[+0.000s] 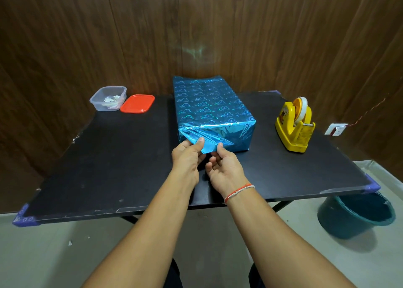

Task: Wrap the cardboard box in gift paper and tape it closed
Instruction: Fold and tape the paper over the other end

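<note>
Both hands' fingers (200, 141) pinch the paper flap (209, 144); box (207, 104) lies lengthwise away.

Dim, warm indoor light from above. The foil gift paper (209, 104) glares in patches and throws a faint greenish reflection on the wall (197, 52), upper centre. Edges bow with wide-angle distortion; focus is slightly soft throughout.

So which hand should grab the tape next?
Probably the right hand: the yellow tape dispenser stands on its side of the table, while the left hand can keep pinching the blue paper flap.
</note>
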